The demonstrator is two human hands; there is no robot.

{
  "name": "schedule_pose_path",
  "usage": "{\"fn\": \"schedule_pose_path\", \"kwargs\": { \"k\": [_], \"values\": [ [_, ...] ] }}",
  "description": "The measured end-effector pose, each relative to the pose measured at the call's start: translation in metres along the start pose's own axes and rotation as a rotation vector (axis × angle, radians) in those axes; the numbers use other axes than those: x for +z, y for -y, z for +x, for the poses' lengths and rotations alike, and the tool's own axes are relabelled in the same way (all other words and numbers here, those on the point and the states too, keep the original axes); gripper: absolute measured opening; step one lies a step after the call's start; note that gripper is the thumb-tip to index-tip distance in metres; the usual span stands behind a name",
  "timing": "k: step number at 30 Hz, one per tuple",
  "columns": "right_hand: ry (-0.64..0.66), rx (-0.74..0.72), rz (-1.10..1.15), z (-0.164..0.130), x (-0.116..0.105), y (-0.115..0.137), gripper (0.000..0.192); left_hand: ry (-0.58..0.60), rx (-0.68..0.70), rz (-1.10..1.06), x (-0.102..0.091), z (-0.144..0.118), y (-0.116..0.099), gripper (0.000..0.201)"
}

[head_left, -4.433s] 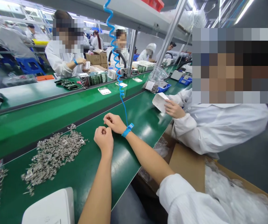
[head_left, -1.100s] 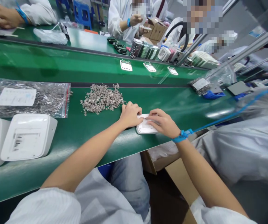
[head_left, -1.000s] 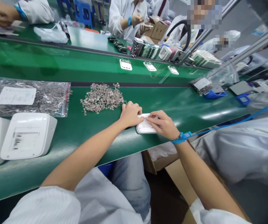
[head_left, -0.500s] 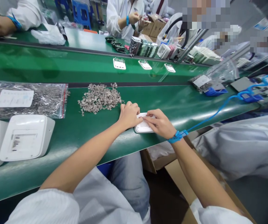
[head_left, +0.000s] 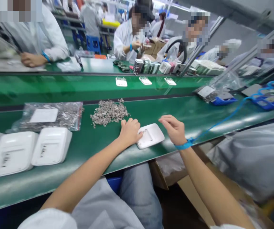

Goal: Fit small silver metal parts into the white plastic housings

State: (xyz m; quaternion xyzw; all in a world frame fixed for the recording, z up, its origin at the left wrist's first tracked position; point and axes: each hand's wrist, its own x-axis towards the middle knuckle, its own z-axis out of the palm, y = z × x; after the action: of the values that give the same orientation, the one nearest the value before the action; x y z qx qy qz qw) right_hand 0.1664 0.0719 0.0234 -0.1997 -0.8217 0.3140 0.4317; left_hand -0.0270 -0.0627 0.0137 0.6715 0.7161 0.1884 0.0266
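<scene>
A small white plastic cover point(head_left: 152, 136) lies on the green mat point(head_left: 187, 111) near its front edge. My left hand point(head_left: 128, 132) is curled over the cover's left end and holds it down. Just right of the cover, and clear of it, my right hand point(head_left: 174, 128) hovers with loosely bent fingers and nothing in them. A blue wrist strap point(head_left: 184, 145) with a coiled cord sits on my right wrist. A heap of small metal parts point(head_left: 109, 112) lies just behind my left hand.
A clear bag of metal parts point(head_left: 53, 115) lies at the left, with two white housings point(head_left: 52, 145) point(head_left: 12, 152) in front of it. Three small white pieces point(head_left: 121, 82) ride the conveyor behind. A blue tray point(head_left: 223, 100) is at the right. Other people work across the line and at my right.
My right hand has lifted off the white cover and moved slightly right. My left hand stays on the cover's left end. The camera has tilted up.
</scene>
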Motion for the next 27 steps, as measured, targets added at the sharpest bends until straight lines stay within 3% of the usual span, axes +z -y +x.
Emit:
{"fn": "schedule_pose_path", "kwargs": {
  "k": [3,8,11,15,17,19,22,25,27],
  "values": [
    [-0.047,0.024,0.056,0.017,0.027,-0.002,0.015,-0.012,-0.122,0.182,-0.029,-0.059,0.013,0.015],
    [0.285,-0.114,-0.135,0.068,0.100,-0.009,0.013,-0.040,-0.437,0.392,-0.068,-0.144,0.040,0.019],
    [0.391,-0.086,-0.298,0.093,0.123,-0.021,0.016,-0.073,-0.580,0.486,-0.079,-0.174,0.058,0.022],
    [0.446,-0.078,-0.322,0.098,0.125,-0.041,0.015,-0.211,-0.676,0.633,-0.088,-0.189,0.063,0.020],
    [0.482,-0.090,-0.312,0.094,0.123,-0.047,0.014,-0.383,-0.620,0.625,-0.086,-0.173,0.051,0.016],
    [0.507,-0.096,-0.267,0.090,0.121,-0.052,0.011,-0.529,-0.473,0.450,-0.075,-0.134,0.031,0.010],
    [0.514,-0.083,-0.193,0.089,0.118,-0.056,0.005,-0.539,-0.311,0.070,-0.040,-0.047,0.004,0.008],
    [0.509,-0.067,-0.148,0.092,0.109,-0.056,0.006,-0.498,-0.371,-0.058,0.001,0.033,-0.003,0.011],
    [0.492,-0.058,-0.114,0.095,0.101,-0.055,0.009,-0.483,-0.413,-0.052,0.021,0.065,0.003,0.021]
  ]
}}
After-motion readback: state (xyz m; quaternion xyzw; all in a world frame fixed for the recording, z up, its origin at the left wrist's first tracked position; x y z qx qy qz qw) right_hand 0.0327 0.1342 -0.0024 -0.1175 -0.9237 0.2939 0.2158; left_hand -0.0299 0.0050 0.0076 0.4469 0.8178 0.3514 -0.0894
